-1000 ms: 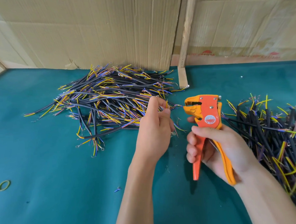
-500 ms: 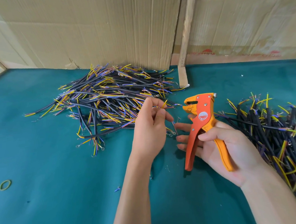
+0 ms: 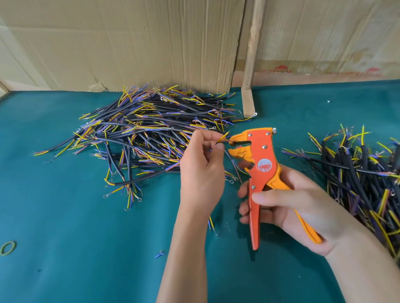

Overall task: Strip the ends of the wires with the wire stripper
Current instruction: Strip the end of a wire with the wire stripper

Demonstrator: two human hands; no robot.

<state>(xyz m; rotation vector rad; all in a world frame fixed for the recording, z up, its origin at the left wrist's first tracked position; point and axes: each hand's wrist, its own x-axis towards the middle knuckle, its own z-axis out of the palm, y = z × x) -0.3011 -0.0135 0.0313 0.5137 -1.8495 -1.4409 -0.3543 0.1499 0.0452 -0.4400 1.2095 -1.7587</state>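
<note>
Fingers (image 3: 218, 146) of the left hand (image 3: 200, 172) pinch a yellow wire (image 3: 223, 136) whose tip sits at the open jaws of the orange wire stripper (image 3: 258, 171); the right hand (image 3: 293, 206) curls round its handles above the green tabletop (image 3: 60, 265). Wire piles lie behind (image 3: 146, 131) and right (image 3: 372, 183); a rubber band (image 3: 7, 248) lies far left.

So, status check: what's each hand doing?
Left hand pinching wire at stripper mouth. Right hand gripping handles. Nothing blocking.
</note>
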